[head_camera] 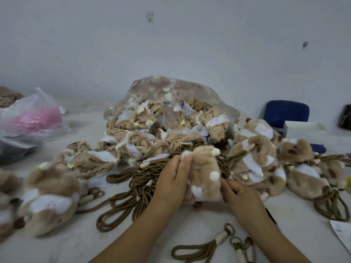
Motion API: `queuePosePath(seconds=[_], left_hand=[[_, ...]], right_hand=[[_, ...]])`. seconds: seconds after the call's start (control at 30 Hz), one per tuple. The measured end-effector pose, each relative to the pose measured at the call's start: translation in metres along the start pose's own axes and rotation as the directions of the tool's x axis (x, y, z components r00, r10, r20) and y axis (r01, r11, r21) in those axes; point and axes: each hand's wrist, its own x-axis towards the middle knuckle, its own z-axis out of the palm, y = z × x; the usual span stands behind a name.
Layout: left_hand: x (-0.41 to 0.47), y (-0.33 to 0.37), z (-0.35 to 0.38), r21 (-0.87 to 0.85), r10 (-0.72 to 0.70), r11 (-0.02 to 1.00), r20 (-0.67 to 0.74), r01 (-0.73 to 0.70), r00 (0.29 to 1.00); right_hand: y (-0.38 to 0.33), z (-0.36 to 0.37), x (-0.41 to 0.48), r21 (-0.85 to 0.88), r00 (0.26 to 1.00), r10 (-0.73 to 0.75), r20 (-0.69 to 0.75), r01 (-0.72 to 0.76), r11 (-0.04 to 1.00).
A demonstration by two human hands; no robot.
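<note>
the soft toy (204, 171) is tan with white patches and little cream bumps. it is in the middle, close in front of the person, low over the table (79, 243). the left hand (171, 183) holds its left side, with the thumb (187, 162) pressed on the fur near the top and the other fingers tucked behind. the right hand (239, 196) pinches the toy's lower right edge with curled fingers. right behind the toy and under the left hand lies a tangled heap of brown cords (136, 179), some with pale wrapped ends. behind the cords sits a big clear bag (182, 95), open at the front and full of flat, unfilled toy skins that spill out onto the table. more puffy toys (254, 162) are piled to the right, touching each other, and another puffy toy (49, 194) lies to the left. near the bottom edge, between the two arms, lie a few loose cord loops (205, 249). a thin bag with something pink inside (32, 116) sits far off to the left. a blue chair (286, 112) and a white box (303, 130) stand at the far right, by the pale wall.
</note>
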Motion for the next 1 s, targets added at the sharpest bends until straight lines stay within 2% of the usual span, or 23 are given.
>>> queuePosePath(seconds=[0.13,0.3,0.5,0.77,0.93,1.0], left_hand=[[0.003,-0.002,-0.006,-0.023,-0.029,0.999,-0.047,0.028,0.998],[0.005,-0.005,-0.011,-0.01,-0.033,0.999,0.016,0.033,0.999],[0.004,-0.002,-0.01,0.044,-0.032,0.999,0.029,0.031,0.999],[0.004,-0.002,-0.008,0.062,-0.022,0.998,0.021,0.021,1.0],[-0.004,-0.002,0.01,0.133,-0.02,0.991,0.128,0.003,0.992],[-0.006,-0.001,0.013,0.156,-0.005,0.988,0.131,-0.016,0.991]], right_hand=[[0.004,-0.012,0.004,-0.097,0.999,-0.047,0.005,0.047,0.994],[0.003,-0.012,0.004,-0.214,0.992,-0.127,0.008,0.126,0.969],[0.001,-0.006,0.001,-0.144,0.994,-0.108,-0.007,0.106,0.984],[-0.001,-0.007,0.004,-0.132,0.994,-0.107,0.023,0.109,0.985],[0.002,0.001,0.005,-0.03,0.997,-0.053,0.062,0.055,0.998],[0.002,0.001,0.006,0.001,0.997,-0.029,0.074,0.029,1.0]])
